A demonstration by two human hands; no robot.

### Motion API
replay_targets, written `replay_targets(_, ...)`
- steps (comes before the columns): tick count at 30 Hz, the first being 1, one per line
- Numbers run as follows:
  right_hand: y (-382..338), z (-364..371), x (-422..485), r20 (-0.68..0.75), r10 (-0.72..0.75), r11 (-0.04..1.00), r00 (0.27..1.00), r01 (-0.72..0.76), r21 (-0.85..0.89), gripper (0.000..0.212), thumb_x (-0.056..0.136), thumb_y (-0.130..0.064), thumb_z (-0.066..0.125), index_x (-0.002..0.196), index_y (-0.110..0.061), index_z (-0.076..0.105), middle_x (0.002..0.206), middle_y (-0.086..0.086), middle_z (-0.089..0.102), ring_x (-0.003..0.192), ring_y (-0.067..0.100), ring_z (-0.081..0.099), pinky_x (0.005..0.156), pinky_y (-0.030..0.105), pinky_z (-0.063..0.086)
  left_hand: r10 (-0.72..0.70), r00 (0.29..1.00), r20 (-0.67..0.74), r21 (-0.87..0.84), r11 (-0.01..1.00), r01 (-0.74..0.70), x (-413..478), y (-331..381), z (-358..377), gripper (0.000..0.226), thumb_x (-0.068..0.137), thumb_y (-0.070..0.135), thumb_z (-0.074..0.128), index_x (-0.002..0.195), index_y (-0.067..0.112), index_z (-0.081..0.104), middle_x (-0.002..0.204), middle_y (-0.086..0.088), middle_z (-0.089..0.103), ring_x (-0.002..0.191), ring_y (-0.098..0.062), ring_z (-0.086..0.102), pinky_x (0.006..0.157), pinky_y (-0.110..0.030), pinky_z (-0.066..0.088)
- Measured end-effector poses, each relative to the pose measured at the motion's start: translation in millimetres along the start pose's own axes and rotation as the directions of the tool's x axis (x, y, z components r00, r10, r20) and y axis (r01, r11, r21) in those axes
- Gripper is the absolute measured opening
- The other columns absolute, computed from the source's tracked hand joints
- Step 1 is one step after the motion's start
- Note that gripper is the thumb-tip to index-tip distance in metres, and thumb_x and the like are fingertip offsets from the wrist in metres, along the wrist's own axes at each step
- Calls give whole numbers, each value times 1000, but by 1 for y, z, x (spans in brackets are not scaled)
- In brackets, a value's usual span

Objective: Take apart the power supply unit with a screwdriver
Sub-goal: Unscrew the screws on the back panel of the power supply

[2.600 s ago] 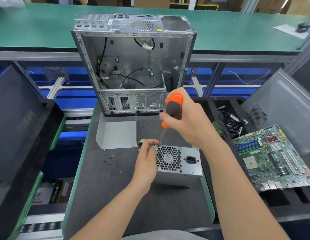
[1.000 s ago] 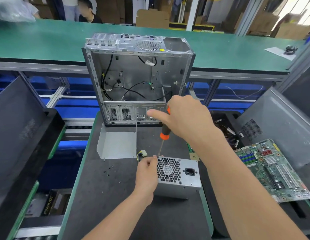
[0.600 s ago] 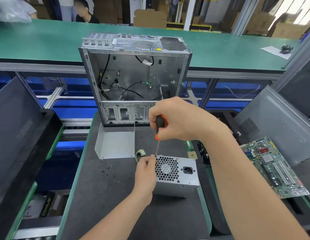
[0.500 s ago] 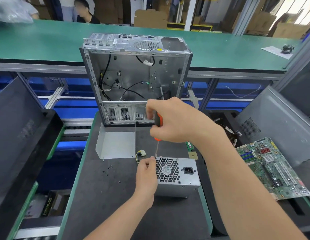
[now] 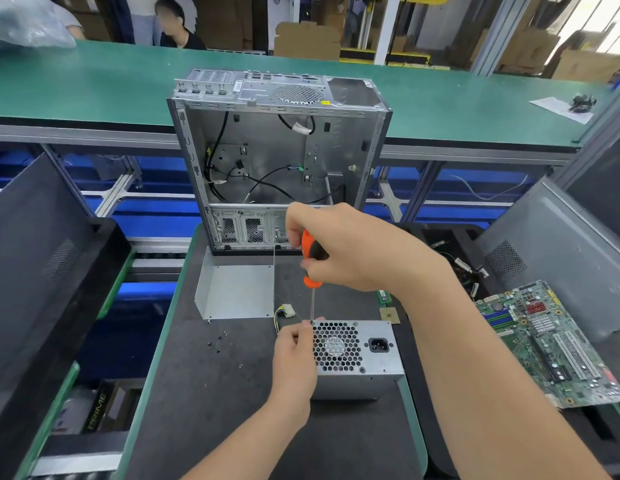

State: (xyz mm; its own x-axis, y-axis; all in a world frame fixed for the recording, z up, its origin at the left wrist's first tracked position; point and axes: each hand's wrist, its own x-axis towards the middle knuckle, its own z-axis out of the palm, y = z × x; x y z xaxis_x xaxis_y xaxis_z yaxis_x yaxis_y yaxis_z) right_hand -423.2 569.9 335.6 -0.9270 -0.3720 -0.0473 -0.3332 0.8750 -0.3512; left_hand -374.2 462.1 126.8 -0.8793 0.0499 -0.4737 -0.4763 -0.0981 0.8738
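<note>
Basically, everything turns on one line: the screwdriver is held nearly upright, handle up, tip down at the top-left corner of the upward-turned fan face of the power supply unit. The screw being worked is judged to sit right under that tip, straight down the shaft from the grip. The screw itself is hidden by fingertips and cannot be confirmed. The orange-and-black handle is wrapped by the right hand, fingers and thumb closed tight round it, well above the unit. The left hand is the nearer one. It is curled against the unit's left edge at that same corner, thumb and forefinger meeting just beside the tip, apparently to steady it. Whether the shaft is also pinched cannot be told.

The unit is lying on the dark work mat, in front of the open computer case, long side running left to right. A bare grey metal box is shown, with a honeycomb fan grille on top and a black power socket to the grille's right. A yellow-and-black wire bundle with a pale connector is seen just behind its left end. The cover is judged not yet off. Small loose screws are scattered on the mat to the left, near a bent metal plate. A motherboard is lying well apart to the right.
</note>
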Motion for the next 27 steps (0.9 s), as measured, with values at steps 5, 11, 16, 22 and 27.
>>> replay_targets(5, -7, 5, -1, -81, 81, 996, 993, -83, -23, 29, 84, -28, 67, 103, -26, 45, 73, -5, 55, 73, 18, 53, 56, 34, 43, -5, 1000, 28, -24, 1000, 5, 0, 2, 0, 28, 111, 34, 42, 114, 17, 64, 113, 29, 73, 105, 1, 67, 85, -24, 48)
replay_targets(11, -16, 19, 10, -321, 275, 859, 907, -381, -342, 44, 102, -60, 48, 88, -19, 47, 68, 0, 34, 70, 31, 45, 62, 36, 33, -18, 998, 60, -65, 998, 22, -1, 1, -1, 28, 112, 33, 41, 113, 13, 60, 114, 28, 74, 112, -1, 67, 91, -27, 51)
replay_targets(16, -5, 9, 4, -121, 112, 993, 986, -115, -19, 9, 98, -29, 61, 97, -24, 54, 76, -7, 61, 72, 15, 57, 60, 34, 44, -23, 997, 72, -70, 997, 28, -2, 3, 0, 27, 112, 33, 41, 115, 12, 59, 115, 27, 74, 116, -5, 67, 103, -35, 50)
replay_targets(22, 1, -5, -5, 28, 20, 1000, 999, -21, 18, 30, 86, -12, 63, 105, -30, 49, 76, -11, 62, 77, 11, 59, 60, 36, 50, -22, 997, 67, -71, 997, 27, -3, 4, -1, 26, 112, 32, 42, 114, 12, 58, 118, 27, 73, 119, -5, 64, 108, -37, 48)
replay_targets(27, -6, 12, 0, -247, 139, 952, 959, -198, -233, 32, 90, -55, 58, 88, -26, 44, 72, -3, 47, 77, 28, 56, 53, 33, 32, -21, 997, 72, -43, 999, 25, -4, 5, -1, 28, 112, 34, 41, 114, 13, 58, 118, 31, 71, 118, 2, 60, 96, -29, 42)
